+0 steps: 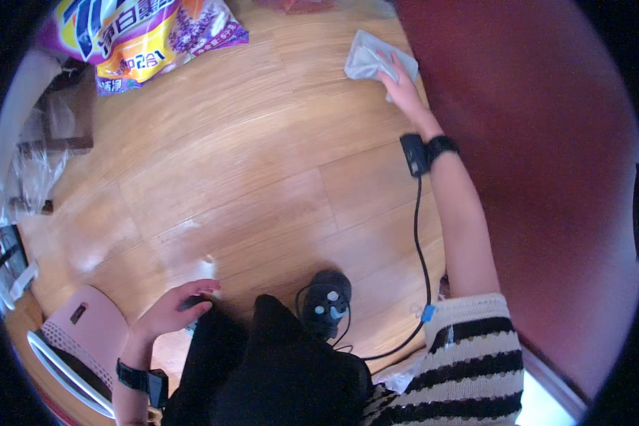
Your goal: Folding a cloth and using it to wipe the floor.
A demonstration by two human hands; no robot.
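At the far right of the wood-look floor [263,177], my right hand [405,89] presses a pale grey folded cloth [364,58] flat, close to a dark red upright panel. The fingers lie over the cloth and hide part of it. My left hand [174,309] rests by my black-clad knee at the lower left, its fingers loosely apart and nothing seen in it. Black straps with small boxes sit on both wrists, and a black cable [424,263] runs from the right one.
A large purple and yellow detergent bag [145,46] lies at the far left. Clear plastic wrapping [39,170] hangs along the left side. A pink perforated container with a white rim [96,319] is at the lower left. My dark shoe [326,302] stands on the floor near me. The red panel [532,177] borders the right.
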